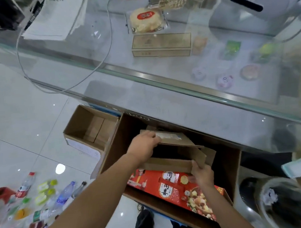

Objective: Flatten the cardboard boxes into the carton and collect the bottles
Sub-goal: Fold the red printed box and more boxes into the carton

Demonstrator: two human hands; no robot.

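Note:
A big brown carton stands open on the floor under a glass counter. Inside it, a flattened brown cardboard box lies tilted over a flat red printed box. My left hand grips the brown box's far upper edge. My right hand grips its near right corner. Several plastic bottles lie scattered on the floor at the lower left, among them a red-capped one and a clear blue-labelled one.
A smaller open cardboard box sits left of the carton. The glass counter overhangs the carton's far side, with a cable, snacks and a white device on it. A lined bin stands at the lower right.

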